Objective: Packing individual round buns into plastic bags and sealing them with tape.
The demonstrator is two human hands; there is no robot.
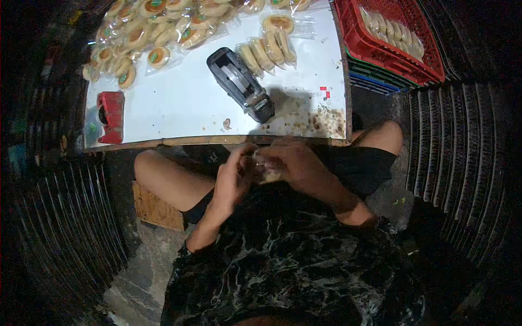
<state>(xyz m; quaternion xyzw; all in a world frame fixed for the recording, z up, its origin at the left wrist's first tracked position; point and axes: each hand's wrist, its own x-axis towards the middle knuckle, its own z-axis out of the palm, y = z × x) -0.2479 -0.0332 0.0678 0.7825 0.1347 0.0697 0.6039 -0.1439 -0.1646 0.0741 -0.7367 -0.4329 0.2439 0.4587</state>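
My left hand [232,175] and my right hand [289,157] are close together in front of my shirt, just below the table's near edge. Between them they hold a pale round pastry in a clear plastic bag [270,173]; blur and shadow hide its details. Beyond my hands a black tape dispenser [240,83] lies slantwise on the white table [171,110]. Against its far right side stands a row of bagged pastries [267,53] on edge, with one bagged pastry [278,24] lying flat behind them.
Many bagged pastries [163,24] are heaped at the table's far left. A red dispenser-like object [111,117] sits at the near left corner. To the right, a red plastic crate [391,57] holds rows of pastries, above green and blue crates. Stacked ridged trays [452,150] stand at right.
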